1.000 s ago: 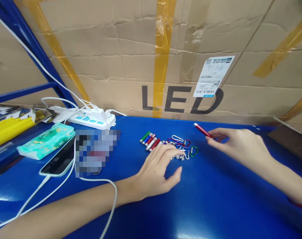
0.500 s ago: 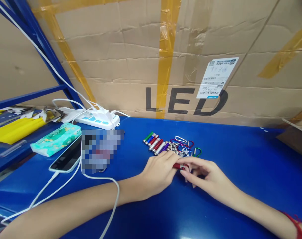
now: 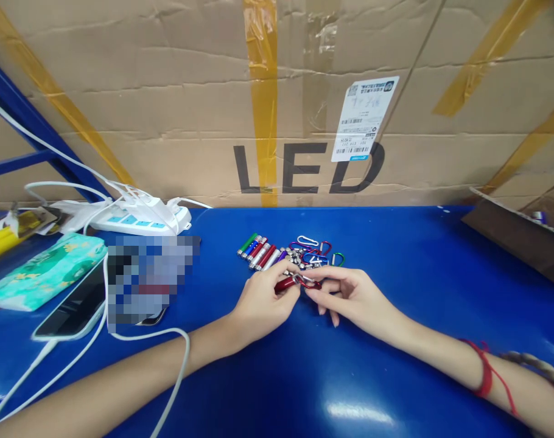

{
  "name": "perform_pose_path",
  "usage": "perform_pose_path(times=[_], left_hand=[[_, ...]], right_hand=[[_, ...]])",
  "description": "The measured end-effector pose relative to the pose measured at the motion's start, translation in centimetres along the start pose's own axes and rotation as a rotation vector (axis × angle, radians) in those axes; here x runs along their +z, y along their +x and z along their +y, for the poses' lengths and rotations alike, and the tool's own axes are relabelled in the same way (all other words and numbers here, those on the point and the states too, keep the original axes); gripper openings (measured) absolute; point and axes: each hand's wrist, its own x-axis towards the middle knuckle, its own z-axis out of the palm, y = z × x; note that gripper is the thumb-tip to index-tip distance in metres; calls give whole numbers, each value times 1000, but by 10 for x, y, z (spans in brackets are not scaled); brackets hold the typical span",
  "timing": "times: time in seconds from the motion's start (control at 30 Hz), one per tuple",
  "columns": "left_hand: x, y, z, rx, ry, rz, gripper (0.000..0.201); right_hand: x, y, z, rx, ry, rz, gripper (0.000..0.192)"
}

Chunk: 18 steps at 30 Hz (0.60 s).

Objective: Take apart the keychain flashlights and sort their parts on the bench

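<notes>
My left hand (image 3: 264, 299) is closed around a small red metal tube (image 3: 285, 284), like a mini flashlight, with a silver end pointing right. Between the thumb and fingers of my right hand (image 3: 345, 291) is a red carabiner (image 3: 312, 283), which meets the tube's silver end; whether the two are linked I cannot tell. Just beyond my hands lies a row of small tubes (image 3: 262, 251) in green, blue, red, silver and purple. Beside the row is a pile of colored carabiners (image 3: 317, 259) with small silver parts, partly hidden by my fingers.
A white power strip (image 3: 142, 220) with cables stands at the back left. Nearer are a green tissue pack (image 3: 46, 267) and a phone (image 3: 71, 310) on a charging cable. A large cardboard box (image 3: 190, 103) walls off the back; an open carton (image 3: 523, 234) sits at right.
The camera view has swung to the right. My hands have drawn slightly apart, so more of the red tube and the red carabiner shows between them.
</notes>
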Motion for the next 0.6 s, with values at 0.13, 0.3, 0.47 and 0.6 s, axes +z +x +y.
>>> perform_pose_path(times=[0.13,0.3,0.47,0.6], left_hand=[[-4,-3,6,-11,-96,-74,14],[-6,-6,8,37,-99,-71,25],[-4,-8,8,27,-22,79,39],[-3,-9,11,96,33,109,33]], right_hand=[[-1,-2,-4,25,8,-22,41],[1,0,-7,55,29,-2,50],[0,-1,-8,41,76,7,50],[0,-2,-10,66,102,46,51]])
